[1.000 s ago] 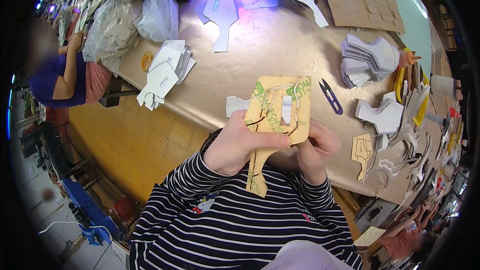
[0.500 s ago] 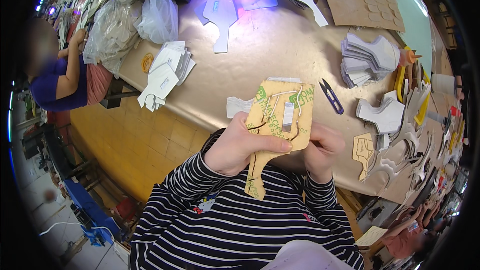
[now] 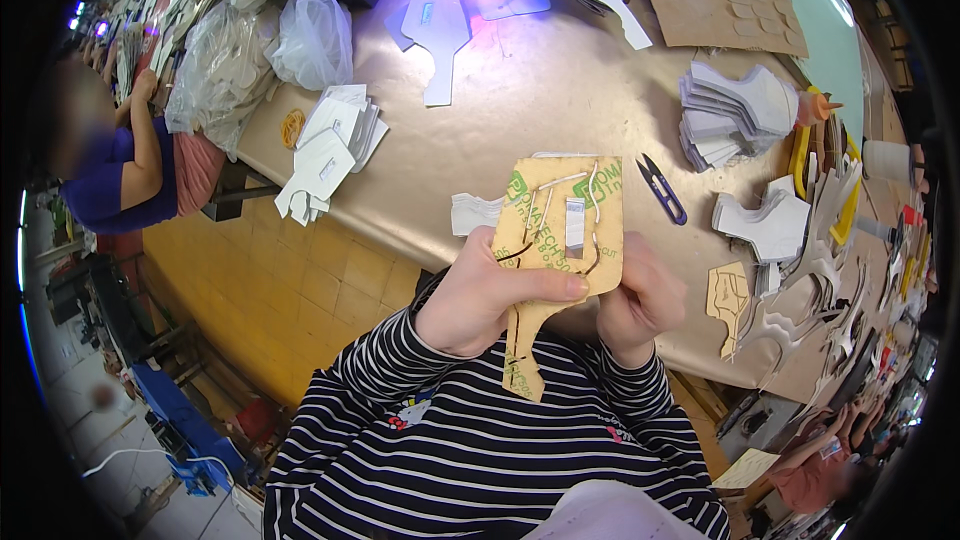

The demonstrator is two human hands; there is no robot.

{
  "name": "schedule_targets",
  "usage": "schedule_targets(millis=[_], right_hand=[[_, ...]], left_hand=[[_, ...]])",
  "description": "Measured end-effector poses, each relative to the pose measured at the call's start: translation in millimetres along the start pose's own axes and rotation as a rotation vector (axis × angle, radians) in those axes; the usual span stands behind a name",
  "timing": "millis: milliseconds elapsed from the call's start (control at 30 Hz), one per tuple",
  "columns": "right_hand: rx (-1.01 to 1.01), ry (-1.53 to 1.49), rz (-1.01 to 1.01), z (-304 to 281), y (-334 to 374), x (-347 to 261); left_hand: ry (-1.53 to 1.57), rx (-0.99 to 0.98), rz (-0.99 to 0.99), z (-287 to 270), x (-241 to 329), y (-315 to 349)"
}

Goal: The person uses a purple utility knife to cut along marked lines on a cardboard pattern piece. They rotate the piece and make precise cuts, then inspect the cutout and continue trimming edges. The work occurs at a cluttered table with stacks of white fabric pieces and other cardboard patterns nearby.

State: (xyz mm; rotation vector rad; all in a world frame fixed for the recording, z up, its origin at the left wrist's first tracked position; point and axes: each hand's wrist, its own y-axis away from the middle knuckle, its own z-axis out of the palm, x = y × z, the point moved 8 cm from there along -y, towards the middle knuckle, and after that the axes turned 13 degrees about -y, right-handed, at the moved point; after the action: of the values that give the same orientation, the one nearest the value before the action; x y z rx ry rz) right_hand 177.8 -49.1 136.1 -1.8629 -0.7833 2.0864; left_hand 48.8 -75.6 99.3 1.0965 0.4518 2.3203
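My left hand [image 3: 462, 300] is closed on a tan board template [image 3: 545, 240], its thumb pressed flat across the front. The template has a wide body, a narrow curved tail, a rectangular slot, green print and dark and white lines. My right hand [image 3: 640, 305] sits curled at the template's right edge; its fingertips are partly behind the board, and whatever they hold is hidden. White cut pieces [image 3: 476, 213] show beyond the template's left side, on the table. Dark-handled thread snips [image 3: 663, 190] lie to the right, apart from both hands.
White cut pieces are stacked at left [image 3: 328, 155] and right [image 3: 738, 110], with another stack [image 3: 765, 225] nearer. A small tan template [image 3: 728, 302] lies by the table's right edge. Plastic bags [image 3: 312, 38] stand far left. A person in purple [image 3: 125, 170] sits at the left.
The template has tilted slightly, its top shifting a little left and its tail right. My right hand has moved slightly with it, still at the right edge.
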Motion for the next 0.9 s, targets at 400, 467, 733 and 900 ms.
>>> schedule_targets(millis=[400, 467, 733, 900], right_hand=[[-0.035, -0.083, 0.146, 1, -2, 3], [-0.021, -0.039, 0.078, 0, -2, 0], [0.005, 0.011, 0.041, 0, -1, -2], [-0.073, -0.012, 0.181, 1, -3, 2]], left_hand=[[-0.001, 0.040, -0.008, -2, -1, 2], [0.005, 0.039, -0.003, -2, -1, 2], [0.020, 0.035, 0.020, 1, 0, 2], [-0.030, 0.039, 0.001, -2, -2, 0]])
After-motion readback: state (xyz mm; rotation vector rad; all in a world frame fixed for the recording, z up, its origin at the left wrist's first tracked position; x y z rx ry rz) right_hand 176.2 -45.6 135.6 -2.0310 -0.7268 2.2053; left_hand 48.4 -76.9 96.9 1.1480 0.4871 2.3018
